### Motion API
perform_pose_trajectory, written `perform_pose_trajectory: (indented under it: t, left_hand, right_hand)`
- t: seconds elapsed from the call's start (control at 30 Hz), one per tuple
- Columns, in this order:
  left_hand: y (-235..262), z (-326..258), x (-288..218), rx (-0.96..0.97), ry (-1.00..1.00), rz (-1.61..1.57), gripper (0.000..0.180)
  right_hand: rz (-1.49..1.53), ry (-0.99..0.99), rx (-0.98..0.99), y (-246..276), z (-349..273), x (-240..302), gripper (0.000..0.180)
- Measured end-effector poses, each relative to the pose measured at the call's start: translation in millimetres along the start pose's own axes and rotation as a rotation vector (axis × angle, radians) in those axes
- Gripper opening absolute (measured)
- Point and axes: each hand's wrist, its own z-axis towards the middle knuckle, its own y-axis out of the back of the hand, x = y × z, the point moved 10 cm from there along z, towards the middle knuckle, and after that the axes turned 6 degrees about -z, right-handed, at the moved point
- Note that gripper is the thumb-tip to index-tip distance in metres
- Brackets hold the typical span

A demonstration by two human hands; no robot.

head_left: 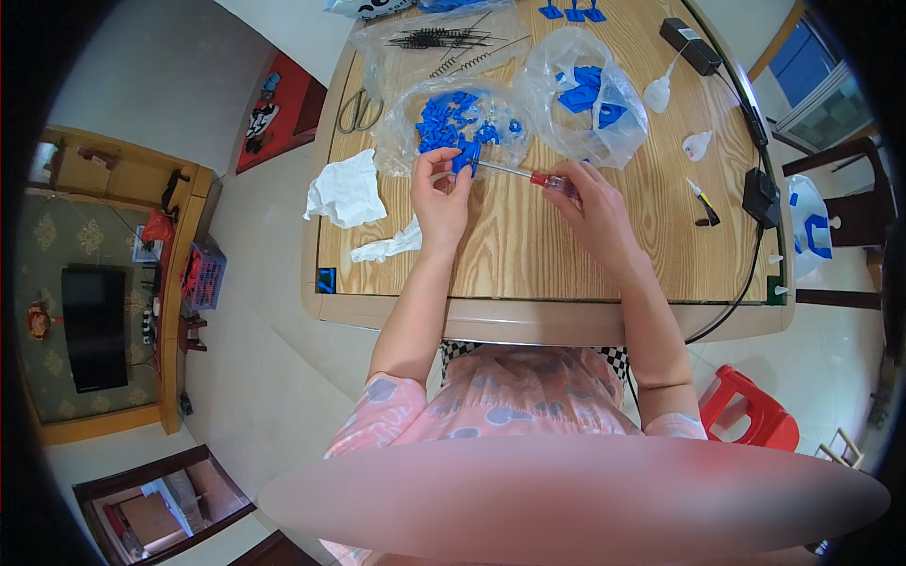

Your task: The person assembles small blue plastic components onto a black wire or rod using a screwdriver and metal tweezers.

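Over the table, my left hand (441, 206) pinches a small blue plastic part (463, 158) between thumb and fingers. My right hand (598, 215) is closed round a screwdriver (542, 177) with a see-through red handle. Its metal shaft points left, and the tip meets the blue part or lies right beside it; the exact contact is too small to tell. Just beyond my left hand, a see-through plastic bag (401, 106) lies spread with many small blue pieces (442, 115) on it. A second plastic bag (618, 85) with larger blue parts (580, 92) stands farther right.
Scissors (360, 111) and white tissue (345, 191) lie left on the wooden table (528, 255). Black springs (439, 38) rest on plastic at the back. To the right are a white squeeze bottle (658, 92), a small glue tube (702, 200) and a black adapter (761, 198) with cables.
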Motion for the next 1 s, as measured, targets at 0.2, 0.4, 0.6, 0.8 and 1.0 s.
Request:
perform_pose_trajectory:
  t: [0.2, 0.4, 0.6, 0.8, 1.0]
  left_hand:
    - [-0.4, 0.3, 0.8, 0.004, -0.009, 0.002, 0.027]
    - [-1.6, 0.1, 1.6, 0.007, 0.001, 0.002, 0.027]
    - [-2.0, 0.3, 1.2, 0.009, -0.007, -0.02, 0.027]
    - [-4.5, 0.3, 1.5, 0.027, -0.003, -0.017, 0.026]
    - [-10.9, -3.3, 1.2, 0.064, -0.002, -0.044, 0.026]
  right_hand:
    - [0.026, -0.029, -0.003, -1.6, -0.1, -1.3, 0.021]
    - [-0.009, -0.011, 0.041, -6.2, -0.2, -2.3, 0.021]
    - [0.041, -0.076, 0.102, -13.5, -2.9, -7.0, 0.021]
    - [0.047, -0.002, 0.07, -7.2, -1.2, 3.1, 0.022]
    - [0.051, 0.013, 0.125, -17.7, -4.0, 4.0, 0.024]
